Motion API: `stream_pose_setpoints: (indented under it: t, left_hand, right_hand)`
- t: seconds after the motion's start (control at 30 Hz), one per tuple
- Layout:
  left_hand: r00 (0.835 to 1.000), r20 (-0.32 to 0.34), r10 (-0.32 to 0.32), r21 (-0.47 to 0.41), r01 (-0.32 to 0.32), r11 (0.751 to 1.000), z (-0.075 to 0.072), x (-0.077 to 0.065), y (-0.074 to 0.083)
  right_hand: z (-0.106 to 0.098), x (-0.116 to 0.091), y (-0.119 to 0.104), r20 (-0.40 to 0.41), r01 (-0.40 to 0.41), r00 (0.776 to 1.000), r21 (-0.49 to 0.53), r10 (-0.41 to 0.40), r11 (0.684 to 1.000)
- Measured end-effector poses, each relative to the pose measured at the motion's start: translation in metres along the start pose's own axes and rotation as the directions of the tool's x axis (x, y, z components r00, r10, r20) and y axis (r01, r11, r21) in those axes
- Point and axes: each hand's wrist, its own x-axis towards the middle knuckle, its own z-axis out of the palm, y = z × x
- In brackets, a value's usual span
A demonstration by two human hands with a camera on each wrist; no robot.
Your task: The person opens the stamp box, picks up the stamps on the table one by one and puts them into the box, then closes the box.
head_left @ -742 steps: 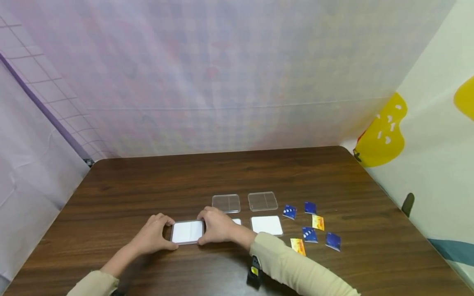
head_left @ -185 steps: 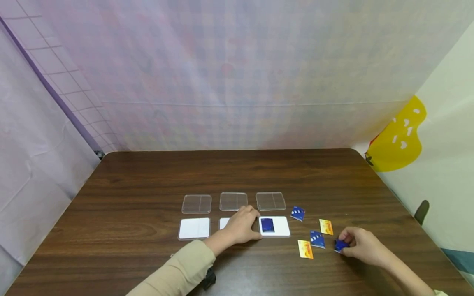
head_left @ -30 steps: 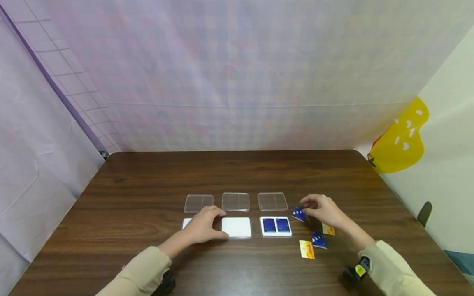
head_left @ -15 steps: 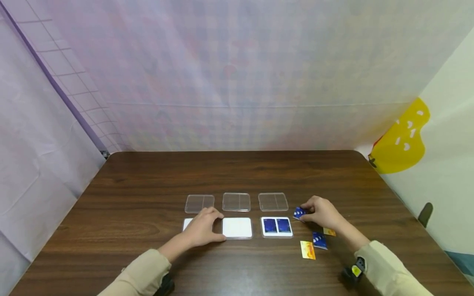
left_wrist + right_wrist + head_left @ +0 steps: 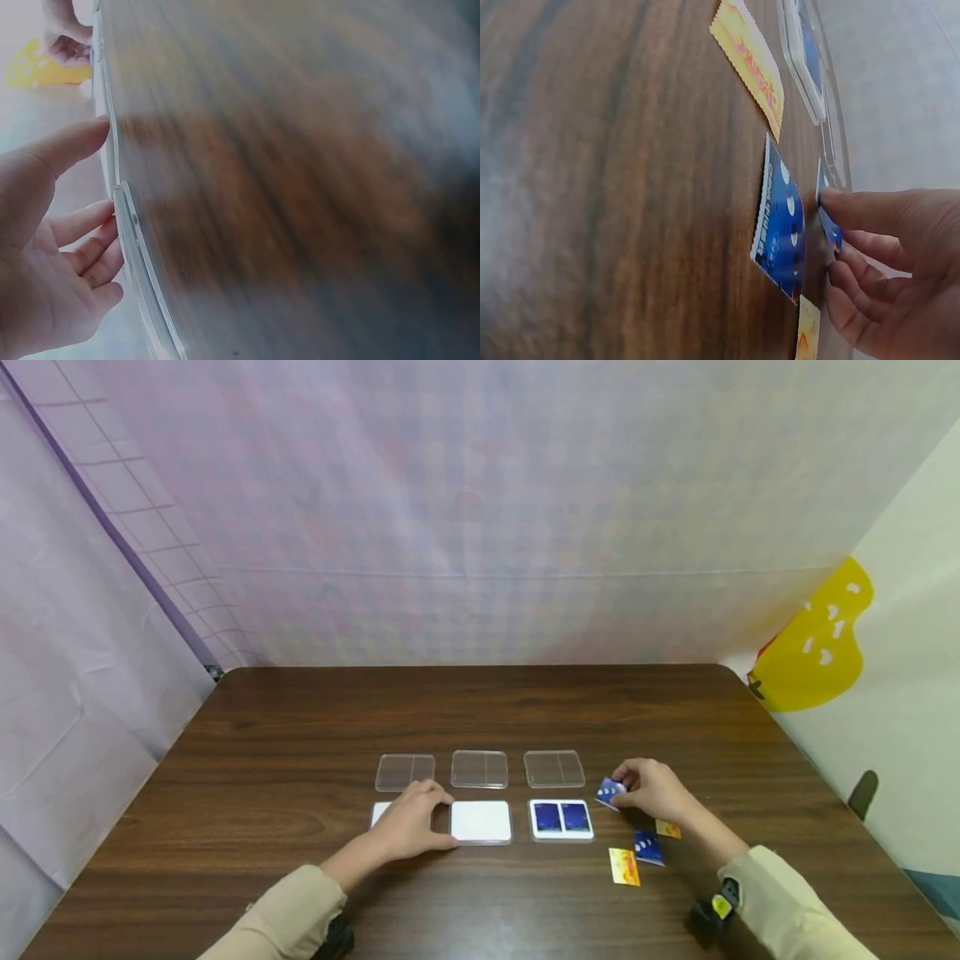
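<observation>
My right hand pinches a blue sachet with white dots between thumb and fingers, right of the cases; the right wrist view shows the thumb on that sachet. My left hand lies with fingers spread, thumb and index fingertips at the left edge of the middle white-lined case. It partly covers the left white-lined case. Two plain blue sachets lie side by side in the right case. Another dotted blue sachet lies nearest the right wrist camera.
Three clear, divided lids lie in a row behind the cases. One yellow sachet lies in front of the dotted blue one; another yellow sachet is partly under my right hand. Curtains stand behind the brown table.
Over the last second my right hand came down onto the dotted blue sachet and pinched it, shifting it slightly. Earlier, a second plain blue sachet went into the right case. My left hand moved leftward.
</observation>
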Motion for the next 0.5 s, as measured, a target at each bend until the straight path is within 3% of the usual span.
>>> stream_pose_setpoints:
  t: [0.27,0.5]
  left_hand:
    - [1.000,0.015,0.003,-0.004,-0.003,1.000,-0.001,0.000,-0.001]
    - [0.999,0.050,-0.015,-0.018,0.016,1.000,-0.001,-0.001,-0.002]
  right_hand:
    - [-0.008,0.000,0.008,0.045,-0.085,0.996,0.105,0.081,0.991]
    - [-0.018,0.003,0.014,0.158,-0.204,0.973,0.249,0.168,0.947]
